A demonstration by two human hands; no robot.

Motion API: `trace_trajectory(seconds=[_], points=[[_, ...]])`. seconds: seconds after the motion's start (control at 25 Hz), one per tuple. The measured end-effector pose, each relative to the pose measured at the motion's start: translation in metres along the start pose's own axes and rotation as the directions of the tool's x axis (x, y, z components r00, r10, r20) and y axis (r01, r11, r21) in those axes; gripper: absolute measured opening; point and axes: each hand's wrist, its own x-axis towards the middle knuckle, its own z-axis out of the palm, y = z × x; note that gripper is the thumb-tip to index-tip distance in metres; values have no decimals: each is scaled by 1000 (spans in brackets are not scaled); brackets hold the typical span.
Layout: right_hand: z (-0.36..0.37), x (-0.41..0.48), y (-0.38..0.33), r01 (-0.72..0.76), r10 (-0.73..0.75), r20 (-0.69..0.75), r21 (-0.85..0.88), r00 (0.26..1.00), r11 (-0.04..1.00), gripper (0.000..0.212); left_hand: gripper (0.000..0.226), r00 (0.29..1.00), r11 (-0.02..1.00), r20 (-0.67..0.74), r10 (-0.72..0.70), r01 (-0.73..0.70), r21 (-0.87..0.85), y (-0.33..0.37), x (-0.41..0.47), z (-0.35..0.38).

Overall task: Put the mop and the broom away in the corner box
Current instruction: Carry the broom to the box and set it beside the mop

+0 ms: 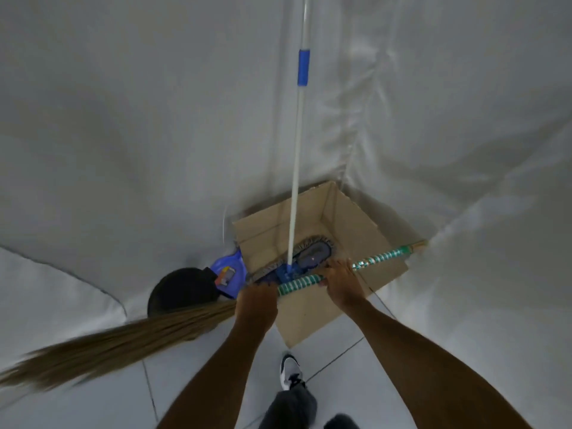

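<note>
Broom with green-white taped handle and long straw bristles (297, 281) held level over open brown cardboard box (365, 218), fingers of left hand (257, 300) and right hand (342, 281) wrapped round it; blue flat mop (305, 255) already inside, beyond fingers; tip handle-end down beside the pole.

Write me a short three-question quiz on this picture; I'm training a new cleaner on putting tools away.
1. True or false: the mop already stands in the box.
2. How is the broom held? A) one hand, upright B) both hands, lying across the box C) not held
3. What blue thing lies just left of the box?

Key
1. True: its head is inside, handle leaning up against the corner.
2. B: left hand near the bristles, right hand further along the handle.
3. A dustpan, beside a dark bin.
</note>
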Motion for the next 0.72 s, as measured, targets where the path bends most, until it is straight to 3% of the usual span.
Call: trace_trajectory(seconds=[0.2,0.36,0.56,0.72], points=[[79,122,70,3,-2,148,-5,989,1000,41,29,990,989,93,-107,115,-90,20,132,93],[240,218,152,-50,25,235,102,972,993,36,25,969,977,172,-176,193,-87,29,258,247],[432,302,233,103,-137,350,114,927,988,37,20,901,940,329,-284,330,-91,41,347,453],[556,341,259,187,-212,369,103,905,977,37,37,917,895,196,-348,387,-221,35,381,581]])
